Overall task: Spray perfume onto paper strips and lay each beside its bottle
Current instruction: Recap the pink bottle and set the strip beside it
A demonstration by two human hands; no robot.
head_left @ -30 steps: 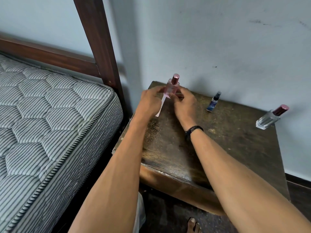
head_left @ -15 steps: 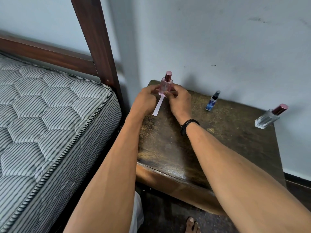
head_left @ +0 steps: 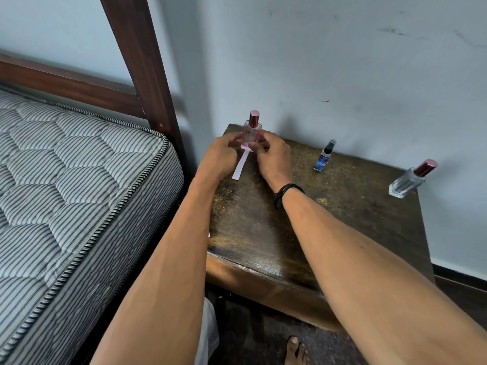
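A pink perfume bottle (head_left: 251, 134) with a rose cap stands upright at the back left corner of the wooden bedside table (head_left: 316, 227). My right hand (head_left: 272, 156) grips its lower part with thumb and fingers. My left hand (head_left: 220, 156) is curled just left of the bottle and pinches the top end of a white paper strip (head_left: 239, 168). The strip slants down towards me between both hands. Its upper end is hidden by my fingers.
A small blue spray bottle (head_left: 324, 156) stands near the wall in the middle of the table. A clear bottle with a red cap (head_left: 409, 179) stands at the back right corner. A striped mattress (head_left: 79, 193) and a bed post (head_left: 142, 61) lie to the left.
The pink bottle was tilted a second ago and now stands upright on the table. Both hands stayed on it and the strip, shifting slightly left.
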